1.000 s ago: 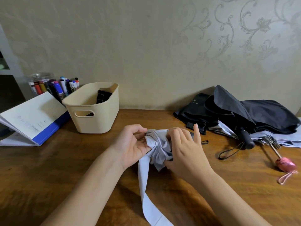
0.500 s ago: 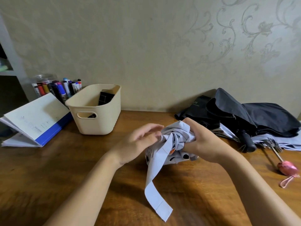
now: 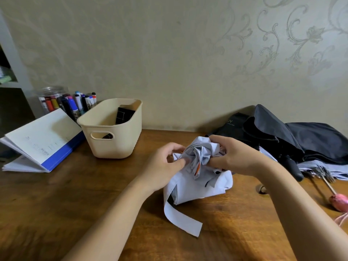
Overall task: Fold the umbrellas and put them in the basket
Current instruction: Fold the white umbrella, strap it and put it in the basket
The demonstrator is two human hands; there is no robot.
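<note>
Open book left on table; marker jar behind (by wall).

The table is wood, brown with visible grain and a soft satin sheen. The pale grey umbrella at centre frame is thin matt cloth, pretty crumpled, with a flat cloth strap hanging off it. The basket at middle left looks like smooth matt cream plastic. The black umbrellas on the right are dark cloth with a faint sheen. The pink handle at the right edge looks glossy. The open book on the left is matt white paper.
</note>
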